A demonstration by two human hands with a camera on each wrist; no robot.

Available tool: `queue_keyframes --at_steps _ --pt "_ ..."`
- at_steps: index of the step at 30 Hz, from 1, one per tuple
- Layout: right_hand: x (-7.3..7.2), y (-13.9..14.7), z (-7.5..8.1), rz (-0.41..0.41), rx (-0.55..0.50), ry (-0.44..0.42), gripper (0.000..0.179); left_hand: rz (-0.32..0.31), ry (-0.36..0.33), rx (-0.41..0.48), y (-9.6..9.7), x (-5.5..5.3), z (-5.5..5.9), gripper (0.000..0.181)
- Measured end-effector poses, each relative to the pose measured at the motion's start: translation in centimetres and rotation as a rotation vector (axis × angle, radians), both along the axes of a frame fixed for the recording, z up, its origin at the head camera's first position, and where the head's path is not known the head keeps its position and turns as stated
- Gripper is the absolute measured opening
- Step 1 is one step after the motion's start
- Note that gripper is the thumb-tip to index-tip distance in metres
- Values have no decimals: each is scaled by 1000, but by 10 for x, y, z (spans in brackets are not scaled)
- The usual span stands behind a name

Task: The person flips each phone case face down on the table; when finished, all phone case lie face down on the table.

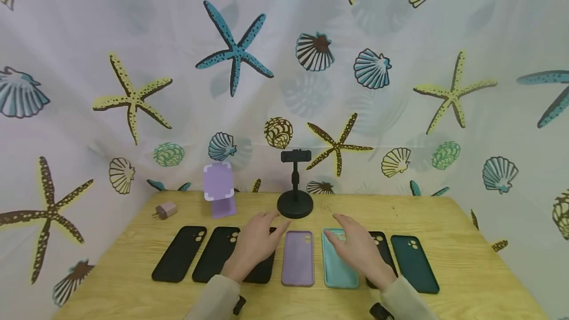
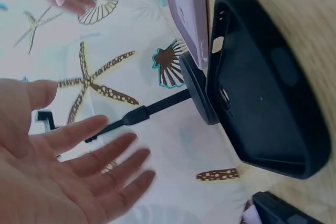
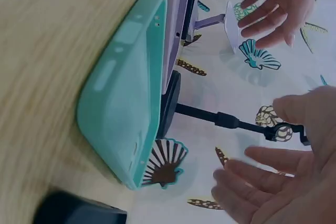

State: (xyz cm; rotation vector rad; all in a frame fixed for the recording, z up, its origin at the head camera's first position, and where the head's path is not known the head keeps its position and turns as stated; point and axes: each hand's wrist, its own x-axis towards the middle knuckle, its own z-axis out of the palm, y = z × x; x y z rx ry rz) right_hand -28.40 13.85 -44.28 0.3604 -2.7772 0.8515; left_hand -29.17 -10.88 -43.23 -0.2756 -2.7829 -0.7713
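Observation:
My left hand (image 1: 255,241) hovers over a black phone case (image 1: 262,269), its fingers spread and holding nothing. In the left wrist view that black case (image 2: 262,93) lies beside the hand, inner side up. My right hand (image 1: 355,246) is held above the turquoise phone case (image 1: 340,270), fingers extended and nothing in them. The right wrist view shows the turquoise case (image 3: 123,98) on the wood, apart from the fingers. Between the hands lies a lilac phone case (image 1: 298,260). Partly behind my right hand is another black case (image 1: 384,253), with a dark teal case (image 1: 415,263) beyond it.
Two more black cases (image 1: 180,255) (image 1: 218,253) lie to the left. Behind the row stand a black phone stand (image 1: 295,204) and a lilac phone stand (image 1: 219,181). A charger plug (image 1: 166,210) lies at the back left. A patterned curtain (image 1: 284,98) hangs behind the table (image 1: 467,260).

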Motion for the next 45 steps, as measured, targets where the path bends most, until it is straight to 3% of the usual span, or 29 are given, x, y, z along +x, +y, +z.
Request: queue_keyframes --at_steps 3,8,10,13,23,26,34,40,45 --pt "-5 0 -2 18 -219 -29 34 28 -83 203 -12 -4 1 43" --pt "-13 -1 -8 80 -548 -237 20 -5 -180 474 -38 -13 -1 29" --pt "-14 -3 -10 110 -627 -327 21 -31 -223 556 -50 -16 -2 28" --pt "-15 -9 -13 160 -666 -425 24 -61 -275 627 -66 -19 -2 30" --pt "-22 -46 -24 329 -700 -613 33 -105 -380 601 -123 -22 -5 34" --pt "-24 -61 -29 352 -663 -616 31 -139 -393 566 -147 -21 -9 37" --pt "-19 -106 -33 468 -643 -656 23 -160 -401 502 -204 -18 -18 45" --pt "-14 -139 -34 554 -622 -665 22 -146 -420 494 -232 -14 -24 47" --pt "-11 -167 -38 606 -663 -677 21 -153 -414 455 -252 -10 -28 44"
